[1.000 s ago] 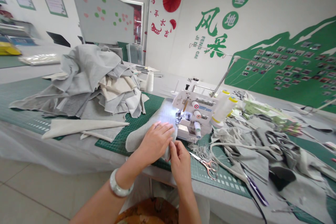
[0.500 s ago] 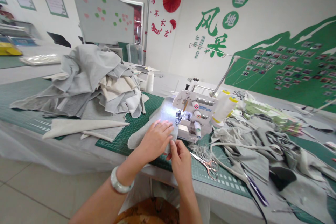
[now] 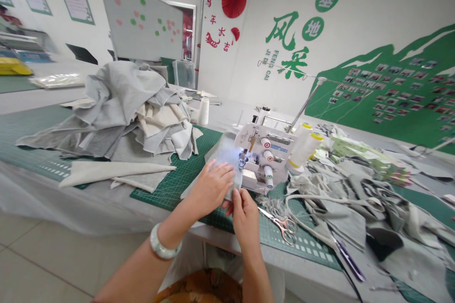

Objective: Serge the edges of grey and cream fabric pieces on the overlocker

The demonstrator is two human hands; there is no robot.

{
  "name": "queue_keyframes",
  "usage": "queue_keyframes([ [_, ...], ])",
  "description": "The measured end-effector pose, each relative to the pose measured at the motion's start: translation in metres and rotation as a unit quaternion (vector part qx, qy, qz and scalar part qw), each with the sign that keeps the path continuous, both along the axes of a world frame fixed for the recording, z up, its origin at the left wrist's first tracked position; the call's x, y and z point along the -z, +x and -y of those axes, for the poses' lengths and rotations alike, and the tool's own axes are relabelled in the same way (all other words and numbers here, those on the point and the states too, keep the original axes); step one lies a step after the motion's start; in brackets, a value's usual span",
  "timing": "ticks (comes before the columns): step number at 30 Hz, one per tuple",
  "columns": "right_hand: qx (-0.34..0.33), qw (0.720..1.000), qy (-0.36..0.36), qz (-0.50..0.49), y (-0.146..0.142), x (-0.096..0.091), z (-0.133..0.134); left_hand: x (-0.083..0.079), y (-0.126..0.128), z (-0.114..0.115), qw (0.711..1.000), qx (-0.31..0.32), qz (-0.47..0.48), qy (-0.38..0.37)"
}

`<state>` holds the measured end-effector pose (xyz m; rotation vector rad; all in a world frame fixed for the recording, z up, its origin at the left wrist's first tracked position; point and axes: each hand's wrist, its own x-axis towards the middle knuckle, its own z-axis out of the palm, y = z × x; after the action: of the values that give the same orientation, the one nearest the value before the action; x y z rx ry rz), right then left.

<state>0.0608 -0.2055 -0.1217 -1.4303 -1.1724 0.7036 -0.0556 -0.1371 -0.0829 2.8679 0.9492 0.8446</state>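
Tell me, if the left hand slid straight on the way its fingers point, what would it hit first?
Most likely the white sewing machine: the left hand lies flat on the grey fabric, fingers aimed at the lit presser foot just beyond. Depth is hard to judge.

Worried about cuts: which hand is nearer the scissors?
Right. The right hand is just left of the scissors, pinching fabric; the left hand lies farther left, flat on it.
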Motion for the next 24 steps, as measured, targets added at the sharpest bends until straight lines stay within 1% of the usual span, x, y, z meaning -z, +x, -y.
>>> queue_keyframes([
  [5, 0.005, 1.000, 0.014, 0.007, -0.0026, -0.0031, -0.0029, -0.0001, -0.0007, 0.0010, 1.000, 0.027, 0.006, -0.009],
  [10, 0.009, 0.999, 0.020, 0.024, -0.0033, -0.0045, -0.0058, -0.0021, 0.0007, 0.0001, 1.000, 0.014, 0.004, -0.019],
  [16, 0.016, 0.999, 0.019, 0.030, -0.0006, -0.0056, -0.0075, -0.0008, 0.0012, -0.0014, 1.000, 0.013, 0.004, -0.021],
  [21, 0.007, 1.000, 0.013, 0.018, 0.0012, -0.0042, -0.0079, 0.0007, 0.0016, -0.0041, 1.000, 0.017, 0.000, -0.010],
  [24, 0.003, 1.000, 0.009, 0.008, 0.0021, -0.0037, -0.0077, 0.0021, 0.0023, -0.0055, 1.000, 0.009, 0.004, -0.014],
])
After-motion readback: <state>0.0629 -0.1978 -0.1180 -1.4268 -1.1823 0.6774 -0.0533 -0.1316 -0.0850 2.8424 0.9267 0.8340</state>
